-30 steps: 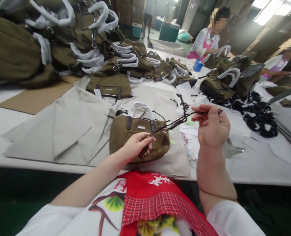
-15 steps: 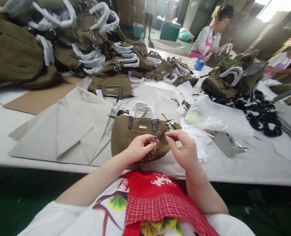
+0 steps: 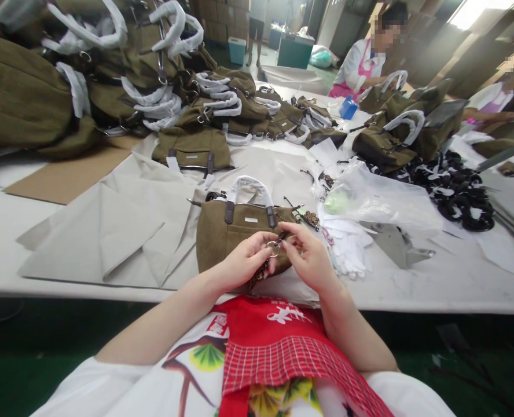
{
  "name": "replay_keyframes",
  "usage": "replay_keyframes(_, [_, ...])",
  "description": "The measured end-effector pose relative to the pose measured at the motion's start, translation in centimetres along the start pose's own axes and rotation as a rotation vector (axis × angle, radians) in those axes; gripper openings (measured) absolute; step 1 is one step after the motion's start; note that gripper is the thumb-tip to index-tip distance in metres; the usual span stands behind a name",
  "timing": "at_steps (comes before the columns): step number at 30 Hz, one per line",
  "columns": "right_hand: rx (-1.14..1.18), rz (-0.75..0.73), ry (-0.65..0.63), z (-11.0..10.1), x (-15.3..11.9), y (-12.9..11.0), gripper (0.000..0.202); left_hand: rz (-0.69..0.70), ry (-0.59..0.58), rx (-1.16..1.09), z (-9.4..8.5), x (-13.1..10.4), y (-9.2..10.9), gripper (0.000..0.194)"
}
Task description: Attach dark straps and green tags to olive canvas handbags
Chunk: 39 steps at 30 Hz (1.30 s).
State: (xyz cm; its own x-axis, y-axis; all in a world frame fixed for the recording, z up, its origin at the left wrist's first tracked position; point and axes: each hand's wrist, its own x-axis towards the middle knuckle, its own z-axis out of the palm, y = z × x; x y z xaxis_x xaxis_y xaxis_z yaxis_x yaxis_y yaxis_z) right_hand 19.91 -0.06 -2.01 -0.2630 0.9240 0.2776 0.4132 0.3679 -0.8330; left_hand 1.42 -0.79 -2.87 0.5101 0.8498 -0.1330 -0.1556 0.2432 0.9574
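Note:
An olive handbag [image 3: 222, 231] with white-wrapped handles [image 3: 252, 184] stands on the table before me. In front of its right half, my left hand [image 3: 253, 255] pinches a metal key ring [image 3: 273, 249], from which a leopard-patterned charm [image 3: 257, 277] hangs. The fingers of my right hand [image 3: 305, 255] are closed on a dark braided cord [image 3: 282, 236] just above the ring. Both hands are close together, nearly touching. Another leopard-patterned charm [image 3: 311, 218] lies at the bag's right side.
Olive bags [image 3: 26, 98] are heaped at the left and back. White tags [image 3: 348, 243], a clear plastic bag [image 3: 382, 194] and black coiled straps [image 3: 465, 197] lie to the right. Grey sheets [image 3: 87, 237] cover the left. A co-worker [image 3: 363, 63] works across the table.
My right hand has moved left and down to the ring, and its fingers have closed on the cord. My left hand still holds the ring.

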Motion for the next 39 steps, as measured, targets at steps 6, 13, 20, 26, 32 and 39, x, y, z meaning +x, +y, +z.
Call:
replay_keyframes(6, [0.106, 0.135, -0.024, 0.2, -0.7, -0.5, 0.012, 0.068, 0.08, -0.044, 0.8, 0.4, -0.2, 0.058])
replay_keyframes(13, [0.369, 0.239, 0.007, 0.6, -0.8, -0.4, 0.016, 0.195, 0.031, 0.221, 0.9, 0.4, 0.8, 0.045])
replay_keyframes(20, [0.743, 0.453, 0.069, -0.3, -0.3, 0.0, 0.023, 0.347, 0.117, 0.623, -0.5, 0.3, 2.2, 0.027])
replay_keyframes(26, [0.712, 0.388, 0.094, -1.4, 0.0, 0.1, 0.018, 0.52, 0.18, 0.9, -0.7, 0.8, 3.3, 0.021])
replay_keyframes(32, [0.593, 0.251, 0.215, -1.1, 0.0, 0.0, 0.012, 0.629, 0.127, 0.847, 1.2, 2.0, 4.3, 0.009])
replay_keyframes(39, [0.21, 0.022, 0.334, -0.6, -0.5, -0.1, 0.017, 0.831, 0.344, 1.121, 3.0, 2.8, 2.6, 0.013])
